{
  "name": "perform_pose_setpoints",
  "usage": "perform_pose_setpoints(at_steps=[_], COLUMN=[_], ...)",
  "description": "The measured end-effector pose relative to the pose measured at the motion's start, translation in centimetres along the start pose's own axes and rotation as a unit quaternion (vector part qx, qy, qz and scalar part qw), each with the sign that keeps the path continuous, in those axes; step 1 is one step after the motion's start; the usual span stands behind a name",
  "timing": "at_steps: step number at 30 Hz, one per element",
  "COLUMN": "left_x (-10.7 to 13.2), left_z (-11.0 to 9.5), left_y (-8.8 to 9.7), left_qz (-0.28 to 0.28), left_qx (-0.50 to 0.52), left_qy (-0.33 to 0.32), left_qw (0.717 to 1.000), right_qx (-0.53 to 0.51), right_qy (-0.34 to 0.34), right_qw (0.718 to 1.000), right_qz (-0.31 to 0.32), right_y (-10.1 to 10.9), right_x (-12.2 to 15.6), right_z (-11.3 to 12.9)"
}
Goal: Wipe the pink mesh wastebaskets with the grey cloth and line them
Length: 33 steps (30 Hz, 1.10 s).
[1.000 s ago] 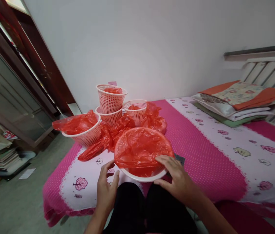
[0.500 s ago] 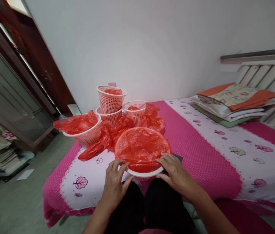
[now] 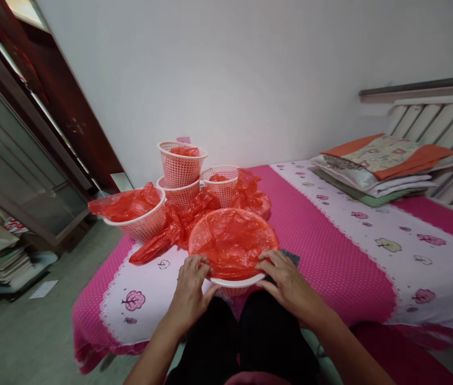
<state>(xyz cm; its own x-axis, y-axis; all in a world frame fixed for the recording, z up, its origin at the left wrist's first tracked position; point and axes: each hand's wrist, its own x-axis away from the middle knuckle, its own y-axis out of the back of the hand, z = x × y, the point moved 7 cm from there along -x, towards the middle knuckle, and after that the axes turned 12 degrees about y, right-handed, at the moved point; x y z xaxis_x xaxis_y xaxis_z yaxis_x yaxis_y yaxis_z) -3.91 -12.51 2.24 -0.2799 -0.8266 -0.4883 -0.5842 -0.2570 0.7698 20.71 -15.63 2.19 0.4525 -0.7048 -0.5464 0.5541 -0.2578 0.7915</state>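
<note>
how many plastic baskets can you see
5: front basket held by left hand and right hand; left basket; top basket stacked on lower basket; small basket beside them. Red bags may hide more.

Our right hand [image 3: 286, 283] hides most of a dark flat thing [image 3: 291, 258] at the bed's [image 3: 330, 256] front edge; a red bag [image 3: 232, 240] hides the basket's [image 3: 234, 282] inside.

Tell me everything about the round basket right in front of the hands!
The basket is round, pale plastic; only its near rim shows. A crinkly red plastic bag covers its top. It stands upright on the near edge of the bed. The left hand holds its left side, the right hand its right side, both touching the bag.
</note>
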Motion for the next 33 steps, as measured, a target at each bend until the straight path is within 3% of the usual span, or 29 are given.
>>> perform_pose_setpoints(at_steps=[5, 10, 18, 24, 29, 33], left_x=[0.4, 1.8, 4.0, 4.7, 4.8, 5.3], left_z=[-0.6, -1.5, -2.4, -1.6, 0.5, 3.3], left_y=[-0.2, -0.2, -1.0, -2.6, -4.3, -5.2], left_qz=[-0.027, -0.088, -0.132, -0.12, -0.114, -0.113], left_qx=[-0.005, -0.035, -0.061, -0.042, 0.019, 0.151], left_qy=[-0.002, -0.019, -0.058, -0.066, -0.011, 0.107], left_qw=[1.0, 0.995, 0.988, 0.99, 0.993, 0.976], right_qx=[0.011, 0.042, 0.086, 0.105, 0.087, -0.036], right_qy=[-0.003, 0.032, 0.069, 0.06, 0.023, -0.063], right_qw=[1.0, 0.994, 0.978, 0.973, 0.976, 0.98], right_qz=[-0.02, -0.096, -0.18, -0.198, -0.198, -0.187], right_y=[-0.1, -0.7, -1.3, -2.2, -3.8, -6.0], right_x=[-0.3, 0.6, 3.1, 4.5, 5.3, 6.1], right_z=[0.4, 1.1, 2.3, 1.8, -0.2, -3.4])
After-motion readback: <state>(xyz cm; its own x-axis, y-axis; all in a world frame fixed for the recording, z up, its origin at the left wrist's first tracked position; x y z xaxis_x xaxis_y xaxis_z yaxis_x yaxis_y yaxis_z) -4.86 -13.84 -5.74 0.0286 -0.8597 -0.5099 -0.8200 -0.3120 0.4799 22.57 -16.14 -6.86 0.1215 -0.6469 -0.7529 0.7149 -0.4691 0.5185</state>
